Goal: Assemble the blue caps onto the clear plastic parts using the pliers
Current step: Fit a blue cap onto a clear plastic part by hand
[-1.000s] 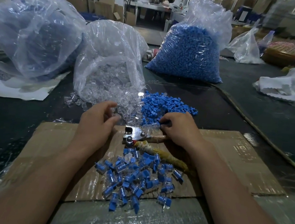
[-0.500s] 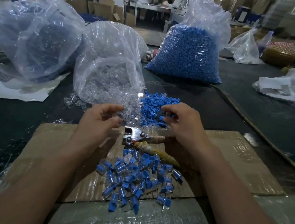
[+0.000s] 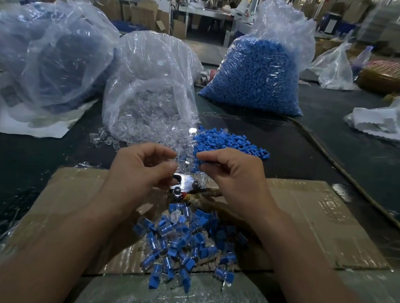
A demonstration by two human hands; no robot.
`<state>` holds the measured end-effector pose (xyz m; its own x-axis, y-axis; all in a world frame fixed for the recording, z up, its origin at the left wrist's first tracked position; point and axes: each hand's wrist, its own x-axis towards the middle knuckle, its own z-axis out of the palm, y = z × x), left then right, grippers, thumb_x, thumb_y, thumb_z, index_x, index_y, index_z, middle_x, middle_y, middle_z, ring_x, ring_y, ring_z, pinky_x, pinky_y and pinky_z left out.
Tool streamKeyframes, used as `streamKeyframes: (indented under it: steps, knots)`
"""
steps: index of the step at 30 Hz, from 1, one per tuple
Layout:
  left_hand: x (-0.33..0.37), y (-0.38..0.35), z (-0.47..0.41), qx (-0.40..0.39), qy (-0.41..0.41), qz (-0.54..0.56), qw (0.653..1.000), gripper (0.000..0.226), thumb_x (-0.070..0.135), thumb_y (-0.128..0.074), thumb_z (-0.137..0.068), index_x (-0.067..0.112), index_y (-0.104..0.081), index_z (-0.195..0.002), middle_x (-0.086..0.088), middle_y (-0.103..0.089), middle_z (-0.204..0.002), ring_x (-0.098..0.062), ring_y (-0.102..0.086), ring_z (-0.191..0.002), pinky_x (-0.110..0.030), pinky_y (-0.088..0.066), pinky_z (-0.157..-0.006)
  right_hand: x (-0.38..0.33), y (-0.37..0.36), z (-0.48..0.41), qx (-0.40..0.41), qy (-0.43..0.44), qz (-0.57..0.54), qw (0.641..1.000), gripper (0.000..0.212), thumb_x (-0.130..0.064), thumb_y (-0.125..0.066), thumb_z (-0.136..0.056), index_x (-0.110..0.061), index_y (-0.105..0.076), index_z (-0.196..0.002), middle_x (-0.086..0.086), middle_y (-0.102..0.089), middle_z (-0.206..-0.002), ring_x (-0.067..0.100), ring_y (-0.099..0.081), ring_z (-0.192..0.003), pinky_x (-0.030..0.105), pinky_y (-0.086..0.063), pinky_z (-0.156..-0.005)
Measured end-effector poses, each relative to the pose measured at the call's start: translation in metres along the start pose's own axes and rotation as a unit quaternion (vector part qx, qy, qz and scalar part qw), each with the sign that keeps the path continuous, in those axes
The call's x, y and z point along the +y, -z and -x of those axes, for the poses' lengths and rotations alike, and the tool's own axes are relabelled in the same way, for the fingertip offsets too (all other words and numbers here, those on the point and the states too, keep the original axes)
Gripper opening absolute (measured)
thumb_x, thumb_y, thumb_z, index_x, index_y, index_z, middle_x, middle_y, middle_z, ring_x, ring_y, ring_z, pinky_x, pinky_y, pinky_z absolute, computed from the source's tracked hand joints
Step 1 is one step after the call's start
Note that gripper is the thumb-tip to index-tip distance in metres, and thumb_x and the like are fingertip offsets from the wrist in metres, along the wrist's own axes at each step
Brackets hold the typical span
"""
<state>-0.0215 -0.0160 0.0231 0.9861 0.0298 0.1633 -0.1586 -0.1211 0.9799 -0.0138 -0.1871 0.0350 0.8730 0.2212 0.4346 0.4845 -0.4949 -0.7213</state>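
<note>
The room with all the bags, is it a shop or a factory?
Probably a factory or workshop. A big bag of blue caps stands beside a bag of clear parts, a heap of assembled pieces lies on cardboard, and workbenches and boxes stand behind.

Flattened cardboard sheet (image 3: 310,209) on dark table (image 3: 340,144), white paper (image 3: 39,125) far left.

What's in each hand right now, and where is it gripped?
Right hand pinches a blue cap at its fingertips. Left hand seems to pinch a clear part, grip point unclear. Pliers lie unheld.
</note>
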Motion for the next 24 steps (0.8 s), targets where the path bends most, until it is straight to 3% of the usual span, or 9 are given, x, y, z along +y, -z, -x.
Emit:
streamKeyframes:
  steps: [3, 7, 12, 15, 19, 24]
  knots:
    - [0.002, -0.002, 0.002, -0.001, 0.001, 0.008, 1.0, 0.02, 0.002, -0.064, -0.078, 0.022, -0.066, -0.079, 0.003, -0.071, -0.067, -0.01, -0.067, -0.057, -0.014, -0.051, -0.053, -0.001, 0.0, 0.002, 0.018, 0.008, -0.027, 0.999, 0.017, -0.008, -0.071, -0.077, -0.011, -0.071, -0.094, -0.023, -0.059, -0.075, -0.005, -0.061, -0.073, 0.006, -0.048, -0.07]
    - [0.005, -0.005, 0.005, -0.008, 0.012, 0.043, 0.999, 0.017, -0.002, -0.063, -0.077, 0.015, -0.065, -0.077, -0.004, -0.071, -0.066, -0.014, -0.068, -0.059, -0.017, -0.052, -0.054, -0.004, -0.004, 0.004, 0.024, 0.044, -0.028, 0.998, 0.016, -0.013, -0.074, -0.075, -0.01, -0.072, -0.091, -0.022, -0.06, -0.072, -0.003, -0.062, -0.072, 0.008, -0.049, -0.066]
    - [0.01, -0.008, 0.009, -0.043, -0.003, 0.009, 0.999, 0.017, -0.001, -0.065, -0.076, 0.016, -0.068, -0.078, -0.005, -0.071, -0.073, -0.013, -0.068, -0.063, -0.017, -0.054, -0.058, -0.005, -0.007, 0.005, 0.006, 0.086, 0.05, 0.995, 0.023, -0.019, -0.075, -0.074, -0.007, -0.072, -0.093, 0.001, -0.07, -0.082, 0.009, -0.064, -0.073, 0.027, -0.054, -0.069]
    - [0.011, -0.008, 0.01, -0.045, 0.004, 0.011, 0.999, 0.017, 0.001, -0.066, -0.074, 0.017, -0.069, -0.077, -0.005, -0.072, -0.073, -0.013, -0.068, -0.063, -0.016, -0.053, -0.057, -0.005, -0.006, 0.005, -0.002, 0.097, 0.077, 0.992, 0.026, -0.02, -0.073, -0.074, -0.006, -0.071, -0.095, 0.006, -0.071, -0.085, 0.013, -0.065, -0.075, 0.033, -0.057, -0.069]
    - [0.012, -0.007, 0.011, -0.057, 0.006, 0.035, 0.998, 0.018, -0.002, -0.066, -0.073, 0.016, -0.07, -0.075, -0.008, -0.071, -0.07, -0.012, -0.067, -0.059, -0.015, -0.051, -0.054, -0.005, -0.005, 0.005, 0.015, 0.135, 0.084, 0.987, 0.029, -0.026, -0.07, -0.073, -0.005, -0.072, -0.094, 0.007, -0.071, -0.084, 0.013, -0.065, -0.074, 0.03, -0.056, -0.067]
    - [0.01, -0.004, 0.008, -0.08, 0.041, 0.096, 0.991, 0.015, 0.005, -0.067, -0.064, 0.017, -0.075, -0.069, -0.009, -0.071, -0.067, -0.017, -0.067, -0.058, -0.02, -0.053, -0.053, -0.001, -0.008, 0.004, 0.006, 0.118, 0.008, 0.993, 0.027, -0.014, -0.073, -0.072, -0.006, -0.071, -0.098, 0.0, -0.07, -0.089, 0.007, -0.064, -0.079, 0.022, -0.055, -0.074]
